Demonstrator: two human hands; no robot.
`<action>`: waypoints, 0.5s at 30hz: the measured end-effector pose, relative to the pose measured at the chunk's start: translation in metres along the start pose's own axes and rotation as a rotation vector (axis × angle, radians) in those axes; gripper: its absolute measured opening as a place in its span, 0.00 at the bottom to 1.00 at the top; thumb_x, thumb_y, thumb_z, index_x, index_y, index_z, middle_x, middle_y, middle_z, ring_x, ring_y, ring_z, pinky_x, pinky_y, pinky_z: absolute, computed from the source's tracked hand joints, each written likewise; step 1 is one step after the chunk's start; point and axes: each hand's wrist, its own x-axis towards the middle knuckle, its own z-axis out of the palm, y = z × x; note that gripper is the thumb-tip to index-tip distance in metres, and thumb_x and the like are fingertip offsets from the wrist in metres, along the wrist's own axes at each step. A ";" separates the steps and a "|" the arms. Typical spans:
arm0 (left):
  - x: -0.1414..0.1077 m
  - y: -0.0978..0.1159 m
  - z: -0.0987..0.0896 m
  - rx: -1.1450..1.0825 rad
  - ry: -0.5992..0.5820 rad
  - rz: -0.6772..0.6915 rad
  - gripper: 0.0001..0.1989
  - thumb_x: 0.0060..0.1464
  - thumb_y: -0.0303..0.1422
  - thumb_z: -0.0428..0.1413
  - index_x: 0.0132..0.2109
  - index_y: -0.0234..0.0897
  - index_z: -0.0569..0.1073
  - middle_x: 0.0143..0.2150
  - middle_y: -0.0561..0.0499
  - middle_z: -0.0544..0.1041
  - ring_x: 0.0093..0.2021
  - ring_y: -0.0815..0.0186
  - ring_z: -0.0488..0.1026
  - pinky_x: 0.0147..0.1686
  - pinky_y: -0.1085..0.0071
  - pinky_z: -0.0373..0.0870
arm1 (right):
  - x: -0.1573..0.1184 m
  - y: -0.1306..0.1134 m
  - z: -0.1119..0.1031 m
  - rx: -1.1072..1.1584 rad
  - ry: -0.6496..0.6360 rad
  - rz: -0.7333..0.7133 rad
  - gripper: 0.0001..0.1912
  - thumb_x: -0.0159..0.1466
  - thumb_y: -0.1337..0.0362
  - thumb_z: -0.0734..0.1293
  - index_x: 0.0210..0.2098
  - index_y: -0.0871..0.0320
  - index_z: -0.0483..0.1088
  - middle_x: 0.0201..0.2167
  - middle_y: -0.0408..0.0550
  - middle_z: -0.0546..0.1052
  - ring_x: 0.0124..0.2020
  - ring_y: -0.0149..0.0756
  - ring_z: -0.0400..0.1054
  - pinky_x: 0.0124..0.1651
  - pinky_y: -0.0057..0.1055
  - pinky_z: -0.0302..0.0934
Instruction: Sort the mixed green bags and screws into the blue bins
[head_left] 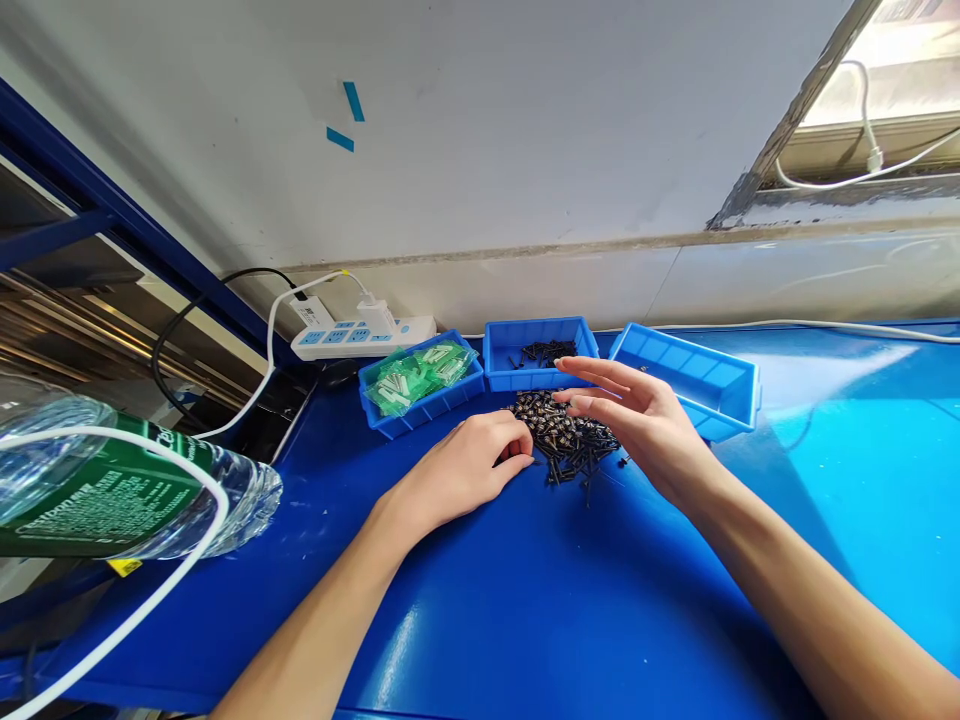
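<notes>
A heap of black screws (pixel 566 440) lies on the blue tabletop between my hands. At the heap's left edge my left hand (pixel 476 458) rests low, its fingers curled in toward the thumb; whatever may be between them is hidden. My right hand (pixel 645 420) hovers over the right side of the heap, fingers stretched out and apart, with nothing visible in them. Its fingertips reach the front rim of the middle blue bin (pixel 499 350), which holds some black screws (pixel 544 352).
Left of it, a blue bin (pixel 390 425) contains green-and-clear plastic bags (pixel 424 375). Another blue bin (pixel 720 380) stands at the right. Behind are a white power strip (pixel 412 330) and the wall. A large water bottle (pixel 112 490) and white cable (pixel 217 520) occupy the left side.
</notes>
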 end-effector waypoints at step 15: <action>0.001 0.009 -0.006 -0.474 0.259 -0.127 0.06 0.56 0.33 0.64 0.39 0.39 0.75 0.33 0.53 0.83 0.34 0.63 0.83 0.41 0.68 0.82 | -0.004 -0.003 0.001 -0.302 -0.306 -0.072 0.13 0.59 0.56 0.76 0.41 0.55 0.84 0.35 0.48 0.86 0.36 0.43 0.80 0.41 0.37 0.76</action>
